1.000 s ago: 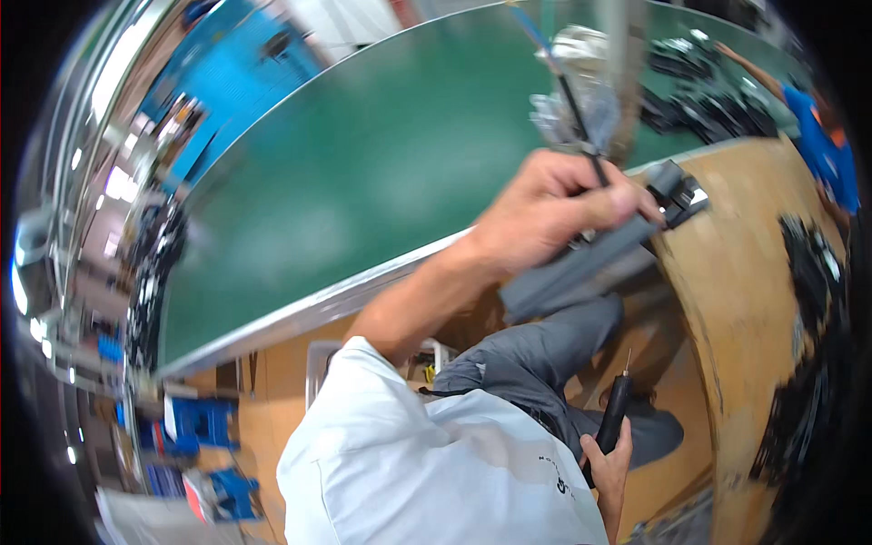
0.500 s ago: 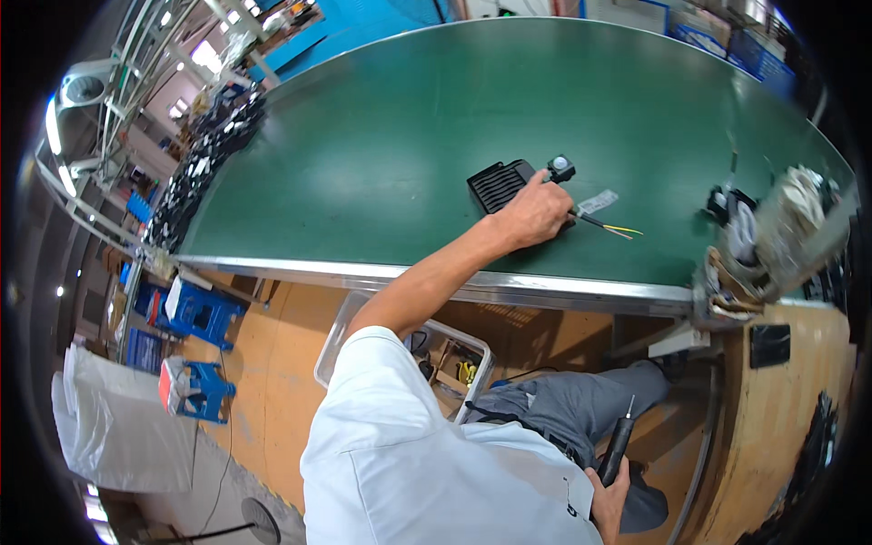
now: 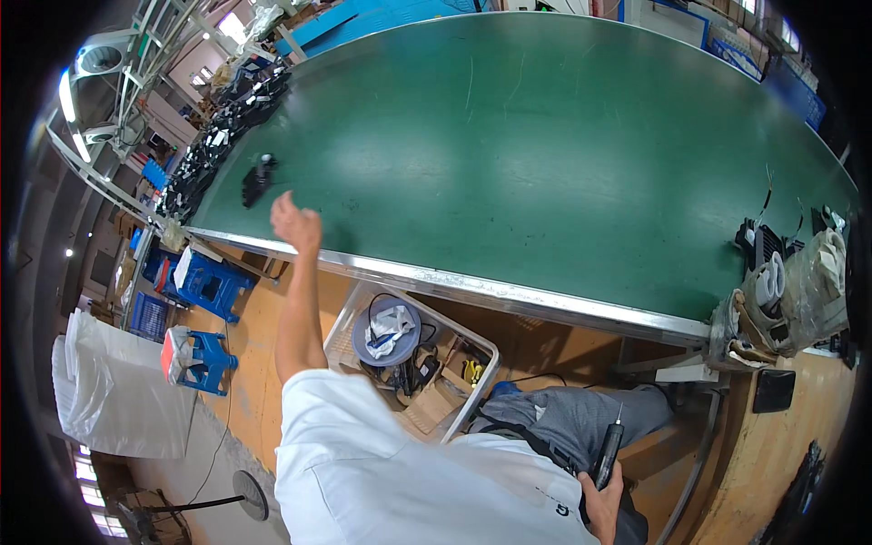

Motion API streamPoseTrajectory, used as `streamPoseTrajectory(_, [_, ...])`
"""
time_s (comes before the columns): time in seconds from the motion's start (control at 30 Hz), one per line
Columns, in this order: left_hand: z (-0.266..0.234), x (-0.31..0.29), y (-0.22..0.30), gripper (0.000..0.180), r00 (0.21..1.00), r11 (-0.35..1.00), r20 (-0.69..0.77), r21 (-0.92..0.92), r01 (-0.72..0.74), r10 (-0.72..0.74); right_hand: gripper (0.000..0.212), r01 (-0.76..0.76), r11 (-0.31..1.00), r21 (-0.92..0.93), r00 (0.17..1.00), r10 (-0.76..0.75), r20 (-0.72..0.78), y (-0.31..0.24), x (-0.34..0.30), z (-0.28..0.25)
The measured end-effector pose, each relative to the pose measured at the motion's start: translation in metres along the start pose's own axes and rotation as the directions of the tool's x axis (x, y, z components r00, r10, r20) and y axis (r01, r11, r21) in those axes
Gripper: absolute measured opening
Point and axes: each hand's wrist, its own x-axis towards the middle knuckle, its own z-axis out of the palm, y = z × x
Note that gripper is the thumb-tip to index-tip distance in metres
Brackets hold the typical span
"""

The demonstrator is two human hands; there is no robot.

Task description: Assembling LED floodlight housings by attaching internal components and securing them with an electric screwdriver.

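Note:
My left hand (image 3: 296, 223) is stretched out over the left part of the green tabletop (image 3: 472, 163), its fingers loosely apart with nothing in them. Just beyond it, apart from the fingertips, is a small black finned device (image 3: 258, 183) with a pale round knob at its top; it is blurred. Low at the right, close to my body, my right hand (image 3: 601, 501) is closed around a black powered screwdriver (image 3: 609, 452). Its thin bit points up and away from me.
A heap of black parts (image 3: 211, 145) lies along the table's left edge. Under the front edge stands a clear bin (image 3: 491, 356) holding a round tub (image 3: 407, 313) and cardboard. Wrapped parts (image 3: 804, 282) crowd the right corner. Blue stools (image 3: 211, 283) stand at the left.
My left hand has swung far left across the table and let go of the black device, which is now near the heap. My right hand still holds the screwdriver.

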Motion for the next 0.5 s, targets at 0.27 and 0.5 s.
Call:
streamPoseTrajectory(0.27, [-0.071,-0.103,0.269,0.021,0.699,0.219,-0.09,-0.915,-0.34,0.71,0.073,0.031,0.968,-0.248,0.995,-0.053,-0.08,-0.023,-0.001,-0.012])
streamPoseTrajectory(0.5, [-0.145,-0.242,0.538,0.039,0.313,-0.443,-0.509,-0.858,-0.26,0.802,0.075,-0.209,0.977,0.032,0.94,0.21,-0.268,0.007,-0.041,0.003])
